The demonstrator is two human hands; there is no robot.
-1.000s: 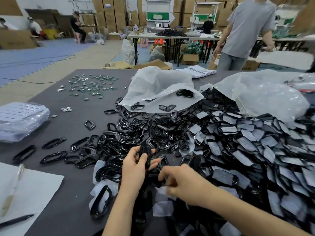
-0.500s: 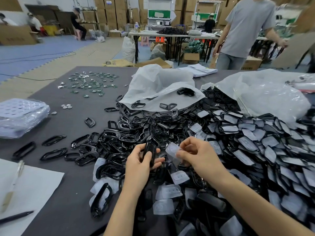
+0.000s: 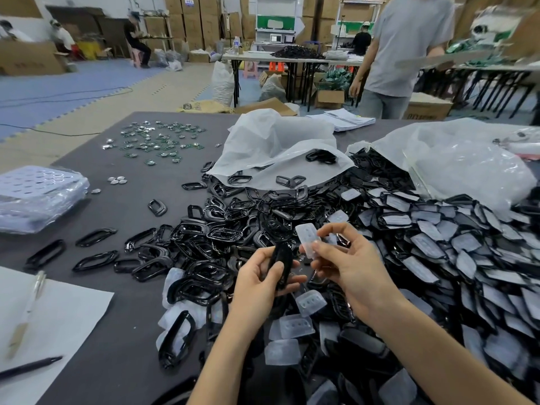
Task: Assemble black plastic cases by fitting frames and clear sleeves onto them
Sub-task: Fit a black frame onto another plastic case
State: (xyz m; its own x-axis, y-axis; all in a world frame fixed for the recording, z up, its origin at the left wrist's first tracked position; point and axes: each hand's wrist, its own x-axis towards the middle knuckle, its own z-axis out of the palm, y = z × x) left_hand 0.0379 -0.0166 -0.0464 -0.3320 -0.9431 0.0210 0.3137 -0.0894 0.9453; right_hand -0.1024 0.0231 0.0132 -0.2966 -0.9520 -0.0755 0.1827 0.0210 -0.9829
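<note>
The left hand (image 3: 258,285) grips a glossy black oblong plastic case (image 3: 281,263), fingers curled round it, above the dark grey surface (image 3: 122,217). Just beside it, the right hand (image 3: 347,266) pinches a clear soft plastic sleeve (image 3: 306,236) between thumb and fingertips. Both hands are over a heap of black plastic frames (image 3: 222,229).

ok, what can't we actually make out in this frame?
Head view only.
1. Black case: mostly covered by the left hand's grip; whether a frame is fitted cannot be told.
2. Clear sleeve: lower end hidden behind the right hand's fingers.
3. Dark item behind those fingers: too little shows to identify.
4. Pen: blurred, cut off by the left edge.
5. Small green and silver parts: too small to identify.
</note>
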